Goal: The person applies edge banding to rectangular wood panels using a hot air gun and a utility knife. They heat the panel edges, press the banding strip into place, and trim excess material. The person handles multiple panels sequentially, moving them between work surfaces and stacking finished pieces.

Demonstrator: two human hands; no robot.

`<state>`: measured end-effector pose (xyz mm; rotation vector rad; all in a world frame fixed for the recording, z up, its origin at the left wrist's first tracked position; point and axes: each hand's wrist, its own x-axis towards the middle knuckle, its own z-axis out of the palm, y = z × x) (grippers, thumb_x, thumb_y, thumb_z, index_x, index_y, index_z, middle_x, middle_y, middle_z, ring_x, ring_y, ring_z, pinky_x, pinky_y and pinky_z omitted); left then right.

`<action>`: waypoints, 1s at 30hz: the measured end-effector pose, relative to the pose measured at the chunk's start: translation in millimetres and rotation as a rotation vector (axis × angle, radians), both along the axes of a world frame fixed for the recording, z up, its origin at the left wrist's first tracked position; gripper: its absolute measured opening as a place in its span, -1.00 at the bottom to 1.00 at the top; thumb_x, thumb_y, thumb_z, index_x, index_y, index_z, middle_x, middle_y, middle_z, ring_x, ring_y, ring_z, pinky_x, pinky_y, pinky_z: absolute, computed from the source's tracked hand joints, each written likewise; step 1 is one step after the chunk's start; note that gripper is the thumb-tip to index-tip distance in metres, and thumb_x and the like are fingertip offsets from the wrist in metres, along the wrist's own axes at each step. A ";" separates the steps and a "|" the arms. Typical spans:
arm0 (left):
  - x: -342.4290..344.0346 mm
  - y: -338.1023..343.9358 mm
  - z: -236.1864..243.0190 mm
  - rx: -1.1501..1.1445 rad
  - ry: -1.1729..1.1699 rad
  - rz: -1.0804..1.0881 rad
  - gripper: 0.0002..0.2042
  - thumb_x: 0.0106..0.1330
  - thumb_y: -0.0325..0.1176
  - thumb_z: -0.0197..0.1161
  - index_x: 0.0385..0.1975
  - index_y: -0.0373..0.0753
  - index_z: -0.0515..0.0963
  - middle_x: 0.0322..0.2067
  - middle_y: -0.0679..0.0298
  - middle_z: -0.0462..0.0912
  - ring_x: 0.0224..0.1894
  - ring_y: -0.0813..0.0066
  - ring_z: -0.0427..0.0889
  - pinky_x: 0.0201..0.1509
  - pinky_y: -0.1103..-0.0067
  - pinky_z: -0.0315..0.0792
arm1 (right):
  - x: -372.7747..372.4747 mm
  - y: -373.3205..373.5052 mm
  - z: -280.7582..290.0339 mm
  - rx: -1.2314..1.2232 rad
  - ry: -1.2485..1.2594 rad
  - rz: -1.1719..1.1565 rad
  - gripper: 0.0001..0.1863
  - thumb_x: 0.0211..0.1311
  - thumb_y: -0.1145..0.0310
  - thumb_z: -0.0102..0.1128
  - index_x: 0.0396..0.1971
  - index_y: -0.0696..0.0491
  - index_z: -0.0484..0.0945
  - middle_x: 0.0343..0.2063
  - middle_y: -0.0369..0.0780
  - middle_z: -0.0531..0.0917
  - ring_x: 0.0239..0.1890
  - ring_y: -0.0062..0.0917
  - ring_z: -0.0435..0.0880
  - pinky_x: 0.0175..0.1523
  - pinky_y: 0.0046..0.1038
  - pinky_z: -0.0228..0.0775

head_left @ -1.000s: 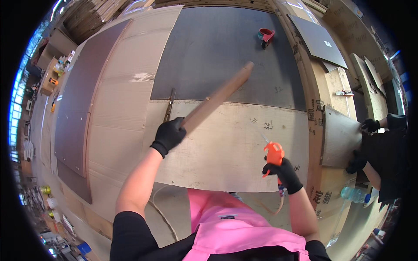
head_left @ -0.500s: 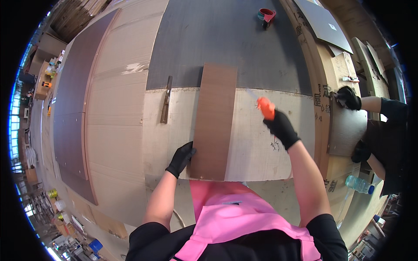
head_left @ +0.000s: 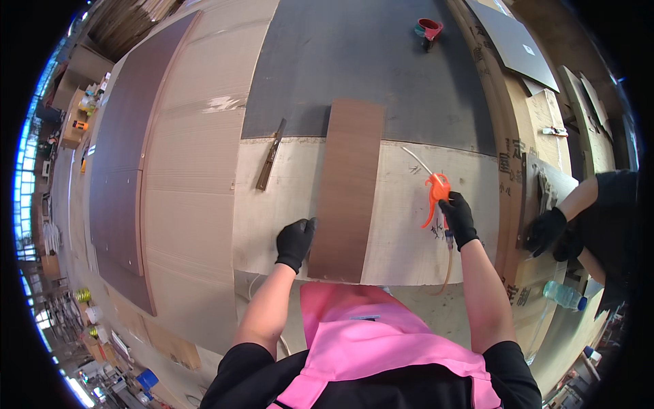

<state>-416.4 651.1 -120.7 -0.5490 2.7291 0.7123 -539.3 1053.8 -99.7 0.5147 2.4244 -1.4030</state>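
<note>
- Brown panel (head_left: pixel 347 187): long narrow board, lying flat on pale plywood sheet (head_left: pixel 409 232), far end over dark grey sheet (head_left: pixel 368 61), near end at plywood's front edge.
- Head view, L hand (head_left: pixel 296 242): black glove, fingers curled onto panel's left edge near its near end, touching, not wrapped round.
- Head view, R hand (head_left: pixel 458 217): black glove, fingers closed round orange air blow gun (head_left: pixel 436 194); thin nozzle pointing up-left toward panel, tip apart from it; hose (head_left: pixel 448 266) hanging down from gun past plywood's front edge.
- Metal scraper-like tool (head_left: pixel 270 163) lying on plywood just left of panel, not touching.
- Red cup-like item (head_left: pixel 429 28) far off on grey sheet.
- Right rim: co-worker's gloved hand (head_left: pixel 545 230) on a board edge; clear plastic bottle (head_left: pixel 564 294) lying below it.
- Pink apron (head_left: pixel 368 334) at bottom centre.
</note>
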 end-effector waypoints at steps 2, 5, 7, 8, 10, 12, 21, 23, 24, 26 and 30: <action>-17.3 -13.2 10.6 -0.041 0.182 0.011 -0.70 0.31 -0.05 0.09 -0.48 -0.11 0.59 -0.56 0.11 0.62 -0.46 0.04 0.61 -0.39 0.28 0.46 | 10.9 13.1 -8.1 0.185 0.041 0.006 -0.47 0.10 0.36 0.30 0.09 0.18 0.42 -0.15 -0.10 0.61 -0.11 -0.39 0.59 -0.02 -0.44 0.42; -58.8 -54.1 15.6 -0.094 0.487 0.030 -0.73 0.24 -0.28 0.20 -0.10 -0.21 0.54 -0.17 0.07 0.62 -0.11 0.12 0.58 -0.04 0.34 0.47 | 45.3 17.8 -6.2 0.379 0.177 0.131 -0.45 0.08 0.37 0.27 0.11 0.16 0.41 0.04 -0.01 0.51 0.11 -0.16 0.48 0.20 -0.32 0.32; -81.1 -74.6 15.2 -0.283 0.478 0.071 -0.61 0.18 -0.29 0.26 0.01 -0.21 0.47 -0.01 0.08 0.53 0.01 0.07 0.50 0.02 0.27 0.44 | 67.2 10.1 1.7 0.394 0.286 0.179 -0.48 0.07 0.42 0.27 0.07 0.17 0.42 -0.02 -0.02 0.53 0.01 -0.19 0.54 0.11 -0.33 0.38; -90.0 -80.7 14.7 -0.353 0.431 0.121 -0.60 0.16 -0.28 0.26 0.01 -0.20 0.46 -0.01 0.09 0.51 0.01 0.06 0.50 0.01 0.24 0.45 | 74.2 4.5 7.0 0.373 0.295 0.175 -0.50 0.06 0.43 0.26 0.06 0.17 0.43 -0.03 -0.03 0.54 -0.03 -0.20 0.56 0.08 -0.35 0.40; -100.7 -86.2 13.2 -0.374 0.270 0.151 -0.64 0.15 -0.26 0.27 -0.06 -0.21 0.47 -0.06 0.09 0.51 -0.03 0.06 0.51 -0.03 0.22 0.46 | 81.8 -7.7 17.4 0.343 0.222 0.146 -0.53 0.08 0.46 0.22 0.05 0.15 0.44 -0.04 -0.04 0.54 -0.10 -0.24 0.59 0.00 -0.36 0.43; -105.6 -88.0 10.9 -0.373 0.193 0.161 -0.67 0.13 -0.25 0.28 -0.13 -0.22 0.48 -0.12 0.07 0.51 -0.07 0.06 0.53 -0.06 0.20 0.47 | 78.6 -22.4 23.8 0.382 0.320 0.228 -0.65 0.08 0.51 0.19 -0.07 0.14 0.53 -0.19 -0.07 0.61 -0.23 -0.29 0.63 -0.11 -0.37 0.46; -91.3 -77.5 -10.1 0.692 0.117 0.417 -0.81 0.04 -0.40 0.26 -0.37 -0.25 0.43 -0.52 0.28 0.56 -0.55 0.52 0.52 -0.45 0.53 0.43 | 44.2 -119.2 38.8 -0.611 -0.295 0.094 -0.76 0.26 0.41 0.15 -0.10 0.12 0.58 -0.26 -0.31 0.66 -0.30 -0.65 0.60 -0.19 -0.58 0.40; -78.4 -33.7 1.8 0.892 0.243 0.441 -0.86 0.16 -0.44 0.18 -0.30 -0.23 0.43 -0.59 0.37 0.51 -0.62 0.60 0.45 -0.54 0.58 0.40 | 38.6 -147.5 41.3 -0.749 -0.369 0.054 -0.74 0.32 0.33 0.11 -0.07 0.10 0.57 -0.24 -0.32 0.65 -0.27 -0.66 0.58 -0.17 -0.61 0.38; -67.8 -11.5 14.2 1.003 0.220 0.331 -0.84 0.19 -0.39 0.18 -0.27 -0.22 0.42 -0.57 0.37 0.48 -0.61 0.62 0.46 -0.54 0.62 0.39 | 35.8 -160.2 41.3 -0.803 -0.391 0.024 -0.74 0.34 0.30 0.09 -0.08 0.10 0.57 -0.25 -0.32 0.64 -0.26 -0.68 0.57 -0.17 -0.63 0.37; -58.4 31.3 39.8 0.649 0.275 -0.125 -0.79 0.25 -0.39 0.21 -0.15 -0.21 0.44 -0.46 0.33 0.53 -0.46 0.57 0.56 -0.42 0.59 0.45 | 32.5 -175.5 41.7 -0.910 -0.416 0.041 -0.72 0.38 0.25 0.05 -0.08 0.10 0.56 -0.28 -0.33 0.63 -0.27 -0.70 0.55 -0.17 -0.64 0.35; -58.3 61.0 86.3 0.965 -0.152 -0.117 -0.71 0.30 -0.13 0.20 -0.17 -0.22 0.52 -0.51 0.22 0.56 -0.47 0.36 0.58 -0.30 0.47 0.45 | 35.1 -176.3 38.3 -0.884 -0.397 0.120 -0.69 0.43 0.20 -0.03 -0.05 0.10 0.52 -0.29 -0.33 0.61 -0.26 -0.69 0.54 -0.11 -0.59 0.39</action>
